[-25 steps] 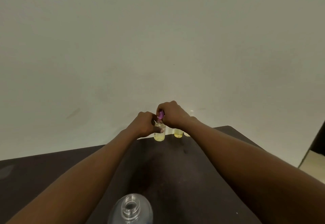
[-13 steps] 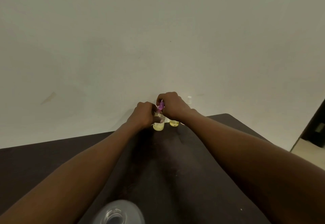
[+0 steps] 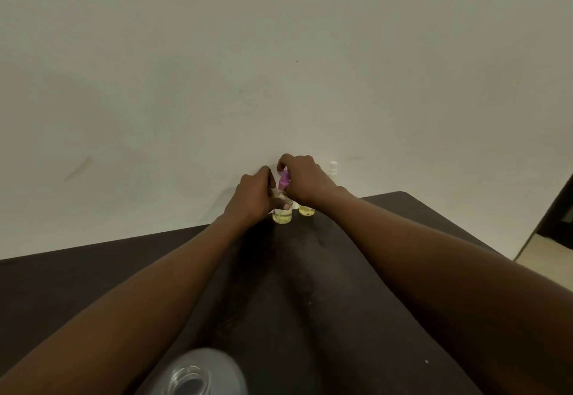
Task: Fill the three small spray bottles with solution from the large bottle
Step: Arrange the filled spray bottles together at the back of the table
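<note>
At the far edge of the dark table (image 3: 93, 270), my left hand (image 3: 252, 197) grips a small clear bottle (image 3: 282, 216) holding yellowish liquid. My right hand (image 3: 305, 180) pinches the purple spray cap (image 3: 283, 181) sitting on that bottle's neck. A second small bottle (image 3: 307, 210) with yellow liquid stands just to the right, mostly hidden by my right wrist. A white spray top (image 3: 333, 168) of a third bottle shows behind my right hand. The large clear bottle (image 3: 201, 374), uncapped, stands at the near edge between my forearms.
A plain pale wall (image 3: 279, 53) rises right behind the table's far edge. The table's right corner (image 3: 403, 196) ends near a dark doorway (image 3: 558, 224) and a light floor.
Both hands stay on the same small bottle and purple cap. The view has tilted, so the large bottle sits lower in frame.
</note>
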